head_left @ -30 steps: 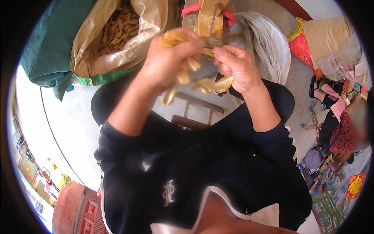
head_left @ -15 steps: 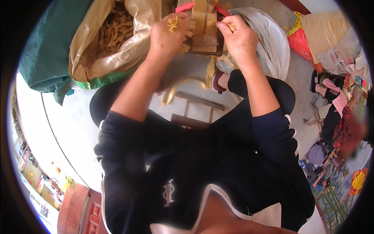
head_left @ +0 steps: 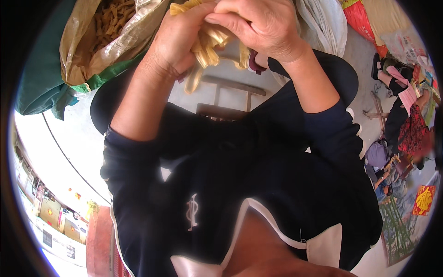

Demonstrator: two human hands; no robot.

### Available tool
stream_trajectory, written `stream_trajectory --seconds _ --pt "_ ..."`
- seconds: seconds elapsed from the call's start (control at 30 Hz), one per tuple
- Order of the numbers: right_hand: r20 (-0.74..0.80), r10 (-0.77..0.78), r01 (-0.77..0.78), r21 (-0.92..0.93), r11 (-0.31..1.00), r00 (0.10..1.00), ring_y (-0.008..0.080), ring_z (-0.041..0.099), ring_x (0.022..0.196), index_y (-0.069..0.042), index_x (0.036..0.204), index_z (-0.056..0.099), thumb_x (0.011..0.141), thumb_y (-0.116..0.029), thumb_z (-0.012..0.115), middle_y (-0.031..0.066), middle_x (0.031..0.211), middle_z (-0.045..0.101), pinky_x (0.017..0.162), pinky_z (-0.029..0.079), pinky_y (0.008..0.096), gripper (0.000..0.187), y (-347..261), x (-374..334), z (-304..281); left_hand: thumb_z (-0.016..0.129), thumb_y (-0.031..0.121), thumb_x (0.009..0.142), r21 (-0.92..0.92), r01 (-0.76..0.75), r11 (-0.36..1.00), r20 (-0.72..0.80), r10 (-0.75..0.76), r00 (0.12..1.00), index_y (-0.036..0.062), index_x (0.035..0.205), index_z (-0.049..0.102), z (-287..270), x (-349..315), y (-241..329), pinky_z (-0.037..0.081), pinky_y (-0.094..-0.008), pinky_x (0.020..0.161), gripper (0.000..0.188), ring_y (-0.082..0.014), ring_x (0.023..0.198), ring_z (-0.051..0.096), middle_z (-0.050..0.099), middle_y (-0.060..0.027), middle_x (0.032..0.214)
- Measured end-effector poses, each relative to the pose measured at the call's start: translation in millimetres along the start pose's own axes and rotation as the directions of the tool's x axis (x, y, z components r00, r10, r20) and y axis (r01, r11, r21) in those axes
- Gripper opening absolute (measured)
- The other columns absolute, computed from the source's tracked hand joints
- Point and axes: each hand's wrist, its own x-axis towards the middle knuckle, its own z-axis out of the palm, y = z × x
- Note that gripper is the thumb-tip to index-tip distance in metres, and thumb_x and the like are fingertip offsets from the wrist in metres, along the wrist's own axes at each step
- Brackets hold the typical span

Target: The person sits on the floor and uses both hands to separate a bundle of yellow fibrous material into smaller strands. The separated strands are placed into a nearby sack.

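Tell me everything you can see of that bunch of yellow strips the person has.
The bunch of yellow strips is pale yellow to tan, flat and ribbon-like, with a slight sheen; what it is made of is unclear. It is gathered and creased, at the top of the view. The left hand grips it, with a piece jutting out at upper left and others hanging below. The right hand hides part of it.

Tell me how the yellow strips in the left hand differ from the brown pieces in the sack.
Colour: the yellow strips are paler and brighter than the brown pieces.
Shape: the strips are long and ribbon-like; the pieces look short and stubby.
Place: the strips are bunched in the left hand; the pieces lie heaped in the tan sack.
Shared: both are many together.
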Motion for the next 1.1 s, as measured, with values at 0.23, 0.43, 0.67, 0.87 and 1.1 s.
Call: stream_trajectory --seconds 0.23,0.43,0.67,0.87,1.1 --pt "0.012 0.045 -0.046 0.091 0.995 0.999 0.0243 0.057 0.049 -0.001 0.080 0.060 0.086 -0.013 0.064 0.0087 0.063 0.060 0.047 0.045 0.0315 0.014 5 -3 -36 0.064 0.027 0.088 0.315 0.000 0.949 0.428 -0.142 0.893 -0.0006 0.082 0.064 50 -32 10 0.045 -0.0228 0.049 0.029 -0.0107 0.056 0.058 0.063 -0.0070 0.067" --pt "-0.051 0.428 -0.426 0.049 0.904 0.902 0.0143 0.055 0.046 -0.003 0.076 0.062 0.089 -0.016 0.064 0.0048 0.058 0.060 0.045 0.044 0.0273 0.019 -1 6 -33 0.069 0.030 0.086 0.170 -0.109 0.979 0.554 -0.004 0.833 0.0002 0.097 0.069 47 -43 42 0.046 -0.0217 0.054 0.032 -0.0091 0.062 0.060 0.067 -0.0080 0.075" --pt "0.716 0.668 -0.833 0.485 -0.268 0.202 0.0071 0.045 0.052 -0.002 0.089 0.065 0.093 -0.019 0.058 -0.0005 0.069 0.057 0.047 0.035 0.0197 0.019 -14 -7 -21 0.064 0.005 0.064 0.703 -0.684 -0.197 0.660 0.540 0.522 0.0106 0.097 0.067 18 -13 27 0.051 -0.0348 0.062 0.034 -0.0273 0.075 0.061 0.059 -0.0064 0.082" --pt "0.847 0.466 -0.554 0.523 -0.648 0.255 0.0028 0.038 0.049 -0.003 0.091 0.065 0.087 -0.021 0.065 -0.0022 0.066 0.054 0.042 0.027 0.0171 0.018 -16 -16 -16 0.071 0.008 0.060 0.641 -0.714 -0.282 0.705 0.583 0.403 0.0063 0.088 0.064 14 -12 23 0.051 -0.0326 0.062 0.028 -0.0247 0.076 0.062 0.060 -0.0074 0.089" --pt "0.211 0.894 -0.706 0.692 0.149 0.396 0.0069 0.056 0.059 0.001 0.096 0.065 0.091 -0.013 0.062 0.0067 0.078 0.067 0.048 0.038 0.0188 0.015 -26 -7 -11 0.069 0.000 0.071 0.743 -0.666 -0.061 0.478 0.746 0.464 0.0035 0.106 0.066 27 -12 20 0.055 -0.0336 0.074 0.035 -0.0293 0.091 0.065 0.062 -0.0140 0.114"
